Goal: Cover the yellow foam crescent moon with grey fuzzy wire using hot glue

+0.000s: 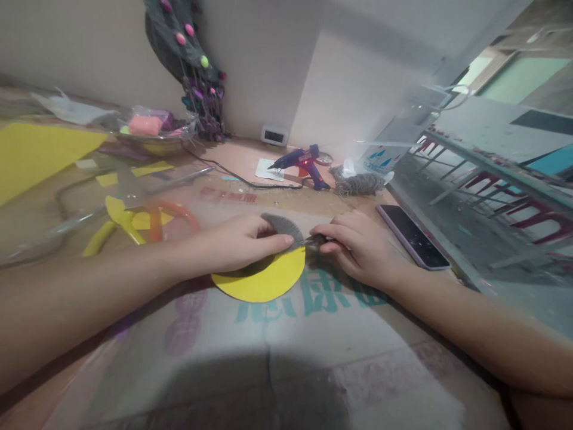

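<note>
My left hand (242, 242) is closed on a yellow disc (264, 283), its thumb pressing a curved grey piece (284, 226) that covers the disc's upper part. The grey looks like wound yarn. From the right, my right hand (360, 248) pinches a small dark tool (317, 240), mostly hidden by the fingers. Its thin tip meets the disc's right edge where grey and yellow join; blur hides its exact kind. Under both hands lies a printed sheet (304, 334) with green characters.
A blue glue gun (290, 159) with a lit red light lies behind. Grey yarn (358, 181) and a phone (414, 236) are at right. Orange-handled scissors (174, 210), yellow-handled scissors (128, 224), a yellow sheet (40, 155) and a bowl (150, 143) are left.
</note>
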The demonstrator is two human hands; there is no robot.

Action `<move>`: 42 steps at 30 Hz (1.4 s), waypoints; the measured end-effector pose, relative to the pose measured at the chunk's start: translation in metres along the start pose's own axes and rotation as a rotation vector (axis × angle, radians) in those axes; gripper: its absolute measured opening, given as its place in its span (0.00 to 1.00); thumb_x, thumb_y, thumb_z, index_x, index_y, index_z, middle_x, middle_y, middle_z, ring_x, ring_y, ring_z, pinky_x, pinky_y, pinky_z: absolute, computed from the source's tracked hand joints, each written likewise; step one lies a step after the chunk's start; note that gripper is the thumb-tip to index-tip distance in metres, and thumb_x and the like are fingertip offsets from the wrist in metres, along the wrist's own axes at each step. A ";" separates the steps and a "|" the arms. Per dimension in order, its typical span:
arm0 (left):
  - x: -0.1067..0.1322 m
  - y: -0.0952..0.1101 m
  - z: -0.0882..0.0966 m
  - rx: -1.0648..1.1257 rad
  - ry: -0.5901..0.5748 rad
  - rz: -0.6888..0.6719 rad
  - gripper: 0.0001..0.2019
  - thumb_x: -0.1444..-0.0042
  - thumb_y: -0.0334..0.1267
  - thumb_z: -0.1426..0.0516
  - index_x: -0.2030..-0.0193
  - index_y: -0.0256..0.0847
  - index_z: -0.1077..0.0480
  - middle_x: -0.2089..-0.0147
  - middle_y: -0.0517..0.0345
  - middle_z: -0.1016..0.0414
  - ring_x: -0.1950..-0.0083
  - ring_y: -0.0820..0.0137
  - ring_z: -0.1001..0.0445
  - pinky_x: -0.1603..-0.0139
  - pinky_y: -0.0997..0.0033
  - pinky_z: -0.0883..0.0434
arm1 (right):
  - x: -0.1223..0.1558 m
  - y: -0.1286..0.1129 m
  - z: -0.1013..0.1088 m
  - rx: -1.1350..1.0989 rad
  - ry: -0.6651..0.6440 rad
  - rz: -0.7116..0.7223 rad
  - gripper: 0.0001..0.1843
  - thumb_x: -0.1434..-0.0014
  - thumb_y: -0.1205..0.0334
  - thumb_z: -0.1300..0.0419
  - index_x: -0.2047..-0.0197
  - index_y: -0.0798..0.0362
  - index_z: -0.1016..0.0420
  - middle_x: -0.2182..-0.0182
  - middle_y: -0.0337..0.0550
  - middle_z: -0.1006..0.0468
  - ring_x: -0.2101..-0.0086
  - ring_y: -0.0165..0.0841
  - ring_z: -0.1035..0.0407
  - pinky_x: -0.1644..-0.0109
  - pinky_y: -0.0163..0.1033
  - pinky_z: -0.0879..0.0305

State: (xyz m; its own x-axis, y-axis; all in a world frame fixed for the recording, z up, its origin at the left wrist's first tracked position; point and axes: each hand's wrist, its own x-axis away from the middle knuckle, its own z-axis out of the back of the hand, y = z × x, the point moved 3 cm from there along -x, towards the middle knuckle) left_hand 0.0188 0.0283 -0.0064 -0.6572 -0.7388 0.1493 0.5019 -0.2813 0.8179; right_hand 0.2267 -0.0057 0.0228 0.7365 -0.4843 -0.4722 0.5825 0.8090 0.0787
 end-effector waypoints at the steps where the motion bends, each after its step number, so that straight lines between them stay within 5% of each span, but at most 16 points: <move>1: 0.000 0.000 0.000 0.003 -0.002 -0.003 0.27 0.42 0.61 0.50 0.64 0.37 0.24 0.68 0.57 0.24 0.70 0.70 0.31 0.74 0.74 0.38 | 0.000 0.000 -0.001 0.005 -0.003 -0.002 0.19 0.31 0.54 0.52 0.55 0.59 0.25 0.71 0.46 0.26 0.70 0.35 0.37 0.65 0.40 0.46; 28: -0.001 0.001 0.000 -0.039 0.019 -0.013 0.27 0.42 0.61 0.50 0.65 0.38 0.24 0.69 0.58 0.25 0.71 0.70 0.32 0.73 0.74 0.38 | -0.002 0.000 -0.003 0.064 -0.002 0.022 0.19 0.31 0.55 0.51 0.59 0.58 0.24 0.74 0.44 0.25 0.72 0.33 0.36 0.67 0.40 0.47; 35: 0.001 0.002 0.002 -0.060 0.038 0.017 0.27 0.43 0.61 0.50 0.70 0.37 0.25 0.74 0.59 0.28 0.74 0.72 0.34 0.78 0.74 0.41 | 0.003 -0.003 0.008 -0.067 0.076 0.042 0.24 0.30 0.49 0.57 0.54 0.59 0.28 0.71 0.47 0.27 0.71 0.35 0.36 0.66 0.40 0.43; 38: 0.001 0.002 0.002 -0.043 0.037 0.018 0.27 0.43 0.61 0.50 0.69 0.37 0.25 0.71 0.58 0.24 0.72 0.70 0.31 0.77 0.74 0.39 | 0.003 -0.005 0.008 -0.086 0.065 0.075 0.23 0.33 0.45 0.52 0.56 0.58 0.28 0.74 0.44 0.28 0.73 0.34 0.36 0.68 0.39 0.43; 42: 0.000 0.006 0.000 -0.002 0.013 -0.088 0.21 0.40 0.55 0.49 0.59 0.40 0.24 0.60 0.58 0.19 0.63 0.68 0.25 0.66 0.74 0.32 | -0.001 -0.006 0.002 -0.241 -0.001 -0.172 0.14 0.39 0.54 0.40 0.55 0.56 0.26 0.72 0.41 0.23 0.74 0.30 0.33 0.70 0.36 0.40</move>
State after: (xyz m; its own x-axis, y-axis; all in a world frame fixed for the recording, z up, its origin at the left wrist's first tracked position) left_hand 0.0216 0.0270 -0.0017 -0.6914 -0.7191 0.0691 0.4434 -0.3470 0.8264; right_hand 0.2232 -0.0106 0.0246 0.6345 -0.6211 -0.4601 0.6003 0.7709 -0.2129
